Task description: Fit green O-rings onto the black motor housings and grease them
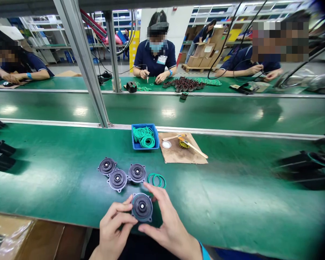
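Observation:
A round black pump-cover-like part [142, 213] with small ears on its rim and a stepped centre is held above the green bench near its front edge. Fingers and thumb of my left hand [115, 224] grip its left side and lower rim. My right hand [169, 220] curves around the right side, thumb and index finger spread wide; whether another finger touches the rim is hidden. Beyond my hands lie three like parts: one at left [107, 166], one in the middle [117, 179] and one at right [137, 173]. Green rubber rings [160, 176] lie beside them.
A blue bin [133, 144] holds many green rings. Beside it, cardboard [176, 155] carries brushes [197, 148] and a small yellow-rimmed pot [183, 144]. Black housings stand at left [1, 160] and right [306, 168]. A metal post [83, 61] rises behind; co-workers sit opposite.

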Action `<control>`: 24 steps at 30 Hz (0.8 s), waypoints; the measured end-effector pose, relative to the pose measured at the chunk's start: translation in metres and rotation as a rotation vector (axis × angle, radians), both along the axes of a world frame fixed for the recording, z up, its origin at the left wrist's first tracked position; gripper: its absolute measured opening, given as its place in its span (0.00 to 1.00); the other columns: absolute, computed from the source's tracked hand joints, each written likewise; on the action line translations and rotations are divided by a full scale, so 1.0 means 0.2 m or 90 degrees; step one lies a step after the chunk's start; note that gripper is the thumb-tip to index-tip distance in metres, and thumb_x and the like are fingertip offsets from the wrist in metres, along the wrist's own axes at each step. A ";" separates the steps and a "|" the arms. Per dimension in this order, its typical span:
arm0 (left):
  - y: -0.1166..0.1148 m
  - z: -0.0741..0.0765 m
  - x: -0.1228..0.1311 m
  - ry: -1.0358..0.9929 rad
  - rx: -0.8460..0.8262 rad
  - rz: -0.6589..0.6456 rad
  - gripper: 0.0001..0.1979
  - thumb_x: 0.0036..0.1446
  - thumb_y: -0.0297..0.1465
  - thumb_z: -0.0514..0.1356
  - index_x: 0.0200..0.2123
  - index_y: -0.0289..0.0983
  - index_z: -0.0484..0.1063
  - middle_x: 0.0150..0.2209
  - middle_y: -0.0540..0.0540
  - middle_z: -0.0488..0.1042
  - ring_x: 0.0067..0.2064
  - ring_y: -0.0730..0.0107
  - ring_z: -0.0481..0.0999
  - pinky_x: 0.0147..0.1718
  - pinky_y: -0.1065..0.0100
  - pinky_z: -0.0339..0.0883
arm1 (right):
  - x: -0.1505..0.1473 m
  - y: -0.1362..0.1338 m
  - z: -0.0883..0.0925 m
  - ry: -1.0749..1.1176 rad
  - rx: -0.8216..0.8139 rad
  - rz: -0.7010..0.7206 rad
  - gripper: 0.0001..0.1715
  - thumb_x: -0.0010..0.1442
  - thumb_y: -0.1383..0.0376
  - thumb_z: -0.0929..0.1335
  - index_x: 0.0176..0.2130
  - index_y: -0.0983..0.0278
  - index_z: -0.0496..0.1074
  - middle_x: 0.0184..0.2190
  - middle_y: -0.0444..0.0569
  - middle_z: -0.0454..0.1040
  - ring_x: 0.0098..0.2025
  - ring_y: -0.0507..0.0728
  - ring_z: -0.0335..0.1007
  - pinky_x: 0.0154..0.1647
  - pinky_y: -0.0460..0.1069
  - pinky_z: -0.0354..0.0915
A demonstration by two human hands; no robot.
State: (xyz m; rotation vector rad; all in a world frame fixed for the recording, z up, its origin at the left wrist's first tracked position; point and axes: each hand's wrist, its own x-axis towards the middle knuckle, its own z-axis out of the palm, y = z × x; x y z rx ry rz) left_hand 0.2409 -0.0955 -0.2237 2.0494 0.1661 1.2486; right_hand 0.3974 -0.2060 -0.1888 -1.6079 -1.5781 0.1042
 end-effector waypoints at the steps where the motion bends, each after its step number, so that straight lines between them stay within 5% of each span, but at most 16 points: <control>1: 0.00 -0.01 0.00 0.002 -0.042 -0.012 0.11 0.56 0.15 0.58 0.39 0.35 0.67 0.42 0.42 0.68 0.53 0.62 0.74 0.51 0.65 0.72 | -0.01 0.00 -0.01 -0.003 -0.007 -0.006 0.49 0.55 0.59 0.73 0.66 0.63 0.48 0.57 0.55 0.61 0.59 0.56 0.58 0.58 0.48 0.64; 6: -0.02 -0.03 0.00 -0.011 -0.216 -0.054 0.18 0.58 0.18 0.57 0.49 0.36 0.59 0.49 0.39 0.67 0.54 0.63 0.73 0.51 0.64 0.71 | -0.05 0.00 -0.07 0.020 0.022 -0.047 0.43 0.56 0.63 0.72 0.63 0.63 0.51 0.54 0.54 0.64 0.56 0.55 0.63 0.57 0.47 0.65; 10: -0.03 -0.04 -0.01 0.024 -0.195 -0.042 0.21 0.56 0.19 0.60 0.51 0.38 0.60 0.47 0.43 0.73 0.51 0.70 0.76 0.52 0.72 0.68 | -0.06 -0.02 -0.09 0.064 0.028 -0.035 0.43 0.53 0.66 0.73 0.62 0.61 0.53 0.53 0.52 0.64 0.56 0.53 0.63 0.58 0.46 0.63; 24: -0.07 0.08 0.02 -0.007 -0.047 -0.058 0.14 0.60 0.26 0.61 0.48 0.35 0.61 0.41 0.42 0.75 0.48 0.68 0.77 0.49 0.69 0.72 | -0.06 -0.11 0.01 0.083 0.140 -0.017 0.36 0.59 0.60 0.70 0.61 0.63 0.54 0.50 0.51 0.67 0.54 0.50 0.64 0.59 0.42 0.61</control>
